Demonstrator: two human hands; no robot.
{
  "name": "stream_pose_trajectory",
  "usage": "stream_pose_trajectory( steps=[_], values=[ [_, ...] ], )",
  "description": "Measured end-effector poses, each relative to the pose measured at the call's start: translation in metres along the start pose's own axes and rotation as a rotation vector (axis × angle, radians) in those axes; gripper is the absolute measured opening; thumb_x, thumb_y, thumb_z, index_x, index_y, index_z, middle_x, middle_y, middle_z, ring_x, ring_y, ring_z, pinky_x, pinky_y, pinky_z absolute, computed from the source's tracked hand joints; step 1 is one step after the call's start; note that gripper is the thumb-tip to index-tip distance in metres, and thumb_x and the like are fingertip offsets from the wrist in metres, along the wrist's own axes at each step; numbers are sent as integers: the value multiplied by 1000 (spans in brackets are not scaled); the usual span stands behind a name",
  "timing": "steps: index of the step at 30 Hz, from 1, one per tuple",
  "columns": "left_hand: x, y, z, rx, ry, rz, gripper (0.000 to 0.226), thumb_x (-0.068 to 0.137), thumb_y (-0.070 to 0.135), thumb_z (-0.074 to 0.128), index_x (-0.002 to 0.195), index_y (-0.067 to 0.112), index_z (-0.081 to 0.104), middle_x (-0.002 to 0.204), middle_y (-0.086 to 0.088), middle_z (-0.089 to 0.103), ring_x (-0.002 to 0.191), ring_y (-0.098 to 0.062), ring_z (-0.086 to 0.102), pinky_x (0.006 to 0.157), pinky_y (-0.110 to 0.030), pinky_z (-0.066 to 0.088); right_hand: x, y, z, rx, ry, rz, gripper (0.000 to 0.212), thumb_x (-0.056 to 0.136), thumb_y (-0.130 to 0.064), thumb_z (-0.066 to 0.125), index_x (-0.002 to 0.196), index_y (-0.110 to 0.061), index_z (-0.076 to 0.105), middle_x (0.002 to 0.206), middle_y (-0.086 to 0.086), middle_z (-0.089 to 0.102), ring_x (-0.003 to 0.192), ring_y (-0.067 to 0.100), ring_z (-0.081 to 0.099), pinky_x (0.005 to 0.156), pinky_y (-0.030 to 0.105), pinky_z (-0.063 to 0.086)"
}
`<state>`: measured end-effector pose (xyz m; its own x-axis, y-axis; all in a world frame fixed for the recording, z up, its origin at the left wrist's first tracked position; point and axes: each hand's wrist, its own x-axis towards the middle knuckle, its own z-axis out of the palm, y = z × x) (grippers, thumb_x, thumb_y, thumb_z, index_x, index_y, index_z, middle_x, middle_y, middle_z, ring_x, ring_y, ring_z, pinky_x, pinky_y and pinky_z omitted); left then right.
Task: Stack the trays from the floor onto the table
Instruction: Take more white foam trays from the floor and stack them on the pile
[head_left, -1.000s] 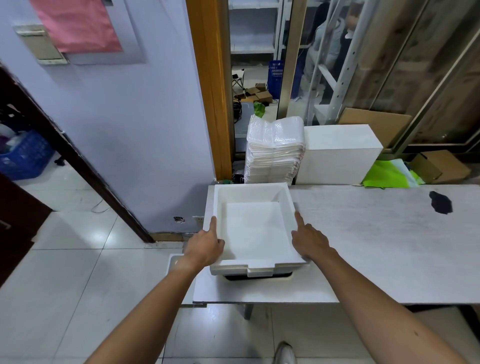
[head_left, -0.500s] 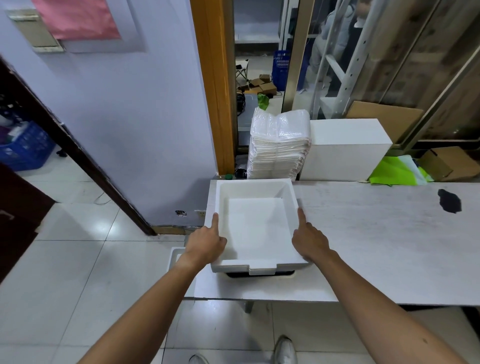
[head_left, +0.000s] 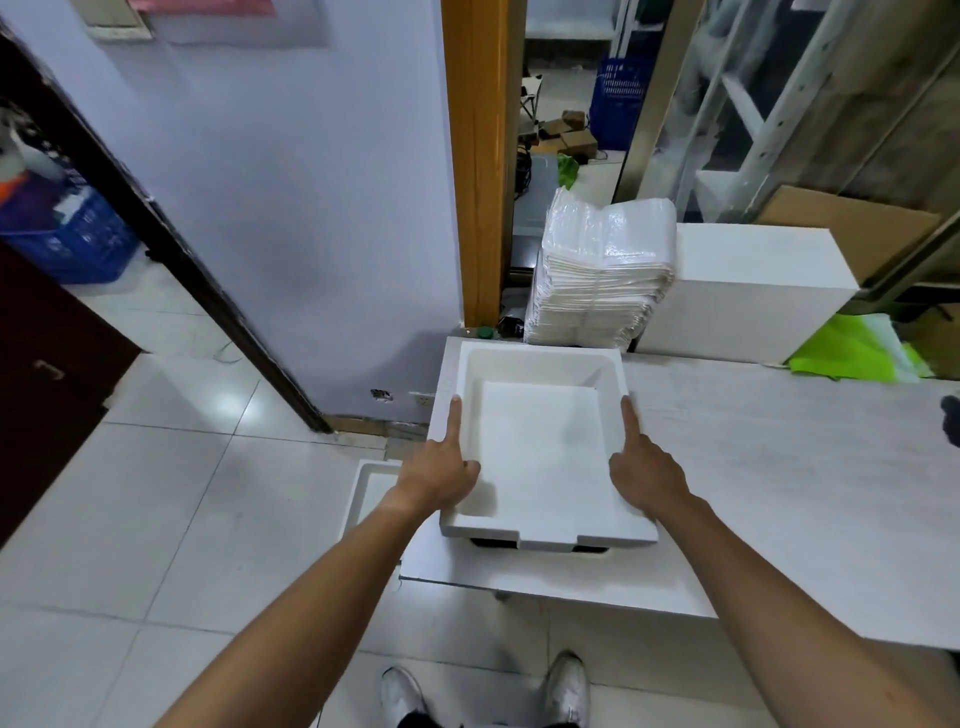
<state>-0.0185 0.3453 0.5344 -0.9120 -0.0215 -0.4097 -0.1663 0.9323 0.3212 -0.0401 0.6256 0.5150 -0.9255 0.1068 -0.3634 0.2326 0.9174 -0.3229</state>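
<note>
Head view: a white foam tray (head_left: 540, 447) sat at the left end of the pale counter (head_left: 779, 467), open side up. A dark gap showed under its near edge, where something lay beneath it; what that was could not be told.

The left hand (head_left: 439, 475) lay on the tray's left rim, forefinger stretched out along the rim and thumb hooked over the inner wall. The right hand (head_left: 644, 475) lay on the right rim the same way, forefinger pointing along it toward the far side. Each grip was pressed on the tray wall, so the two hands clasped the tray between them; the fingers on the outer walls were hidden.

A second tray (head_left: 369, 493) lay on the tiled floor (head_left: 156, 493) just left of the counter, partly covered by the left forearm.

Beyond the tray, at the counter's far edge, stood a wrapped stack (head_left: 602, 275) of white sheets, and just right of it a white box (head_left: 748, 296). Green plastic (head_left: 852, 348) lay right of the box. A dark spot (head_left: 951, 426) marked the counter at the right edge of view.

Two white shoes (head_left: 566, 686) showed at the bottom, on the floor near the counter.
</note>
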Motion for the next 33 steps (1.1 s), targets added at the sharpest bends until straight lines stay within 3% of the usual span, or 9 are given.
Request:
stream_pose_trajectory(
  steps=[3, 6, 12, 15, 19, 21, 23, 27, 33],
  values=[
    [-3, 4, 3, -55, 44, -18, 96, 94, 27, 49, 156, 28, -24, 68, -4, 50, 57, -18, 47, 57, -30, 40, -1, 2, 1, 40, 3, -14, 88, 96, -21, 44, 156, -40, -17, 92, 5, 58, 71, 27, 57, 62, 34, 41],
    [-3, 3, 5, -107, 34, -17, 97, 93, 26, 50, 156, 31, -24, 65, 2, 50, 55, -15, 50, 47, -27, 34, -2, 1, 3, 62, 34, -6, 88, 96, -21, 46, 157, -39, -14, 94, 6, 60, 72, 27, 56, 64, 35, 42],
    [3, -4, 11, -131, 34, -20, 98, 90, 29, 48, 154, 35, -25, 75, -4, 63, 63, -22, 58, 59, -34, 51, -3, -2, 3, 53, 46, 3, 87, 95, -19, 47, 159, -37, -10, 86, 3, 57, 67, 24, 52, 61, 34, 38],
    [5, -6, 8, -91, 15, 17, 96, 94, 37, 47, 154, 30, -27, 86, -6, 67, 69, -23, 61, 65, -35, 51, -1, 0, 5, 36, 61, 4, 85, 95, -21, 46, 160, -35, -8, 99, 7, 60, 70, 25, 51, 65, 34, 39],
    [3, -16, 3, -8, 10, 11, 90, 100, 56, 37, 156, 20, -24, 117, -16, 70, 96, -36, 67, 85, -45, 52, 1, -4, 0, -22, 73, -9, 77, 97, -25, 48, 161, -27, 5, 137, 13, 43, 104, 32, 54, 75, 37, 42],
    [-4, -26, 1, -56, 6, -32, 89, 99, 66, 30, 158, 21, -19, 126, -16, 67, 104, -35, 68, 89, -46, 51, 2, -10, -2, -23, 198, -35, 70, 95, -21, 52, 158, -19, 22, 147, 17, 38, 127, 35, 44, 95, 43, 43],
    [-13, -40, -2, -111, 17, -71, 88, 97, 71, 24, 160, 21, -13, 136, -15, 63, 115, -35, 65, 95, -46, 48, 4, -22, -3, -44, 325, -94, 65, 92, -15, 55, 153, -10, 34, 148, 22, 40, 131, 39, 41, 108, 47, 35],
    [-26, -77, -11, -172, 55, -180, 78, 100, 64, 20, 160, 15, 14, 148, -15, 52, 136, -38, 47, 108, -49, 37, 5, -60, -1, -68, 345, -272, 64, 89, -10, 59, 149, 0, 39, 144, 27, 45, 125, 44, 47, 108, 51, 37],
    [-50, -149, -24, -88, 107, -307, 55, 100, 47, 42, 139, 11, 52, 138, -16, 60, 122, -36, 57, 97, -42, 47, -2, -135, 16, -88, 186, -482, 60, 96, -15, 51, 153, -9, 34, 136, 20, 48, 121, 38, 48, 100, 48, 41]
  ],
)
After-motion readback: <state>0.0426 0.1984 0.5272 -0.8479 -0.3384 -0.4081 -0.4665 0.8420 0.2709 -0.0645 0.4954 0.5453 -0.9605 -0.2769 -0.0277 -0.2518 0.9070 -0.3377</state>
